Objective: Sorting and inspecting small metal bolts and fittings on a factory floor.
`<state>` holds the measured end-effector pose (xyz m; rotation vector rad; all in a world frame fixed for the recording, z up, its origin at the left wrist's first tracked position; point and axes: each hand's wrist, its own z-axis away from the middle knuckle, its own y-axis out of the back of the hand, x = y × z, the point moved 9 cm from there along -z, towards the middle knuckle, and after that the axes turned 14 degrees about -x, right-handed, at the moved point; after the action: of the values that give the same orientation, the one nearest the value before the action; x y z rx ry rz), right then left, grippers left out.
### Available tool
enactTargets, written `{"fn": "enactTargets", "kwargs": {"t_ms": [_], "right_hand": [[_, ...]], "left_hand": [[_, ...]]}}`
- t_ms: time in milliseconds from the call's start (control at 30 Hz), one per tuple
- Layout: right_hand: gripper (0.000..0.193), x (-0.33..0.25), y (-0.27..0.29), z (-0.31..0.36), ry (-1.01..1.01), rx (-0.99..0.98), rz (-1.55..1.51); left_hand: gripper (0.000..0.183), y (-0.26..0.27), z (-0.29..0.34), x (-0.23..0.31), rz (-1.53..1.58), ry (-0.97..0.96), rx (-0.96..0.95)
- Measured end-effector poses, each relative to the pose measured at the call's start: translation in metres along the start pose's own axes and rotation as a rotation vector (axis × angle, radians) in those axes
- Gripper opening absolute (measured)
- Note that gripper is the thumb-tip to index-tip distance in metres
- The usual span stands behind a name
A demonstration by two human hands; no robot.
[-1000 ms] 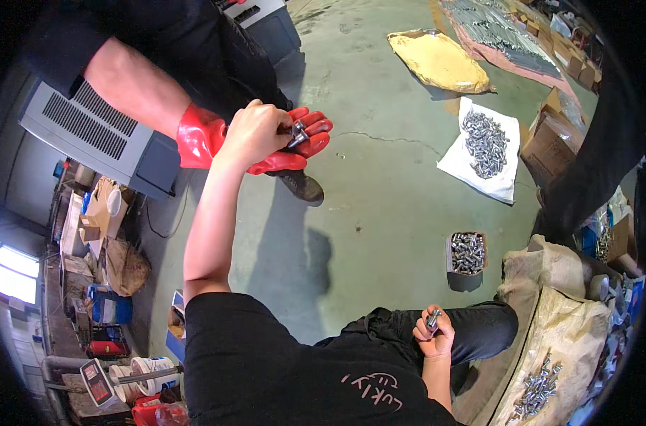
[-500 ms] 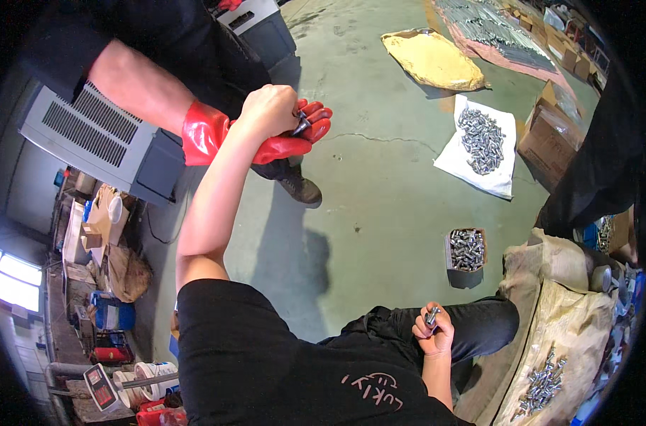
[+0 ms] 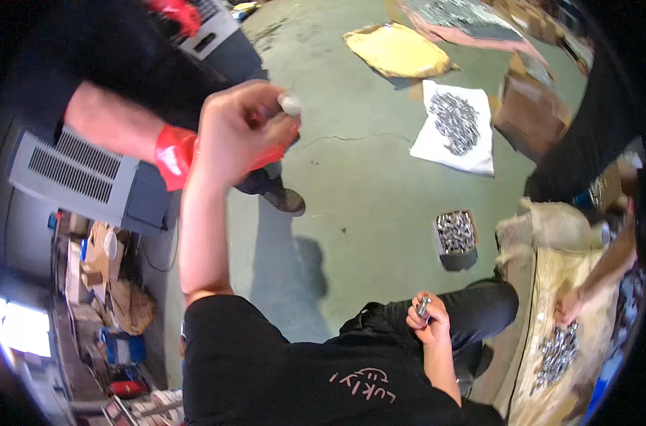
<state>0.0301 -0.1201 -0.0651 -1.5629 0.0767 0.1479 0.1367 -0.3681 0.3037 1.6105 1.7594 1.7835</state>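
Note:
My left hand (image 3: 231,131) is raised at the upper left, its fingers closed on a bolt (image 3: 289,104) whose round, shiny head faces me; motion blurs it. Behind that hand is a co-worker's red glove (image 3: 172,156), partly covered by my wrist and palm. My right hand (image 3: 429,323) rests by my thigh, curled round a short metal bolt (image 3: 423,307) that sticks up between thumb and fingers. Whether more bolts are inside that fist is hidden.
An open box (image 3: 458,262) of bolts stands on the floor. Beyond it lie a white sheet (image 3: 426,145) heaped with bolts and a yellow sack (image 3: 397,51). At right, another person's hand (image 3: 568,307) reaches to a bolt pile (image 3: 557,355) on cloth. A grey machine (image 3: 74,167) stands left.
My left hand has lifted off the red glove's palm with a bolt, its head now showing. My right hand is almost still. Another person's hand has come to the bolt pile at right.

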Motion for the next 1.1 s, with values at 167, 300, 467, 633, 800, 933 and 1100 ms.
{"fn": "enactTargets", "kwargs": {"t_ms": [167,300,467,633,800,933,1100], "right_hand": [[0.032,-0.001,0.01,0.007,0.016,0.11,0.127],[0.034,-0.008,-0.005,0.021,0.014,0.069,0.063],[0.038,-0.018,-0.004,0.044,0.069,0.095,0.067],[0.039,-0.016,-0.004,0.051,0.082,0.076,0.024],[0.031,-0.015,-0.007,0.048,0.078,0.019,0.033],[0.031,-0.017,-0.008,0.049,0.065,0.018,0.032],[0.033,-0.017,-0.009,0.047,0.069,-0.008,0.011]], "left_hand": [[0.012,-0.208,0.019,0.005,0.604,-0.102,-0.242],[0.012,-0.292,0.013,0.031,0.789,-0.152,-0.178],[0.016,-0.325,0.011,0.055,0.488,-0.271,-0.145],[0.019,-0.33,0.011,0.061,0.366,-0.308,-0.108],[0.023,-0.329,0.009,0.065,0.245,-0.323,-0.075],[0.023,-0.33,0.006,0.066,0.237,-0.308,-0.085],[0.023,-0.331,0.003,0.054,0.188,-0.273,-0.059]]}}
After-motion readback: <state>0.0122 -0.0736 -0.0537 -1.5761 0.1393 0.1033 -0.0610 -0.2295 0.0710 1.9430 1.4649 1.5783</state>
